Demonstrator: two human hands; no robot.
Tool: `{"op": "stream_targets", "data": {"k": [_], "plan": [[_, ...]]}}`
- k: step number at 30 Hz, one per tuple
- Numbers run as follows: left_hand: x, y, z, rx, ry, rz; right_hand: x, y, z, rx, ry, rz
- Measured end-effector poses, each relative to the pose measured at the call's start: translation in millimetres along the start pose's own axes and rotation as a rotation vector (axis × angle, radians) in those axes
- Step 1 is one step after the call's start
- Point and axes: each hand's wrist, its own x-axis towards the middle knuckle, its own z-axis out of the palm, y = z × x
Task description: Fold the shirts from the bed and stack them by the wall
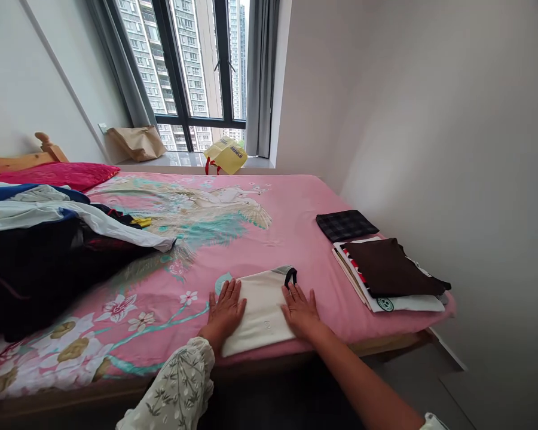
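A folded cream shirt (260, 310) with a black-trimmed collar lies flat near the front edge of the bed. On its left side rests my left hand (226, 310), palm down with fingers stretched out. My right hand (299, 310) lies flat on the shirt's right side, its fingertips by the black trim. Neither hand grips anything. To the right is a stack of folded clothes with a brown shirt (381, 266) on top. Just behind that stack sits a folded dark checked garment (347, 224).
A heap of loose clothes (49, 257) covers the bed's left side, in front of a red pillow (58, 174). Pink floral bedding (291, 206) spreads under everything. On the windowsill stand a brown paper bag (137, 143) and a yellow bag (226, 155). A wall rises on the right.
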Motion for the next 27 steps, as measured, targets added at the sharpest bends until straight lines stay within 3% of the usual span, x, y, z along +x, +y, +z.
{"op": "stream_targets", "data": {"k": [3, 5, 7, 10, 12, 15, 18, 22, 24, 27], "plan": [[1, 5, -12.4, -0.037, -0.036, -0.003, -5, -16, -13, 0.010, 0.007, 0.027], [-3, 9, -19.9, -0.043, -0.036, 0.007, -9, -34, -18, 0.029, 0.091, -0.066], [-16, 11, -20.8, -0.016, 0.021, 0.109, -14, -47, -16, 0.047, 0.166, -0.193], [-45, 9, -6.4, 0.037, 0.121, 0.341, -17, -49, -5, 0.056, 0.135, -0.296], [-65, 6, 9.1, 0.024, 0.155, 0.382, -16, -42, 4, 0.045, 0.090, -0.300], [-89, 0, 28.8, -0.154, 0.254, 0.265, -13, -32, 14, 0.027, 0.078, -0.294], [-109, -6, 38.8, -0.533, 0.381, 0.005, -12, -29, 17, 0.029, 0.074, -0.293], [-132, -21, 42.1, -1.054, 0.285, -0.357, -8, -39, 11, 0.090, 0.111, -0.239], [-139, -27, 41.2, -1.134, 0.231, -0.431, -2, -51, 4, 0.148, 0.171, -0.197], [-145, -27, 37.5, -0.998, 0.274, -0.401, 14, -78, -6, 0.228, 0.263, -0.243]]}}
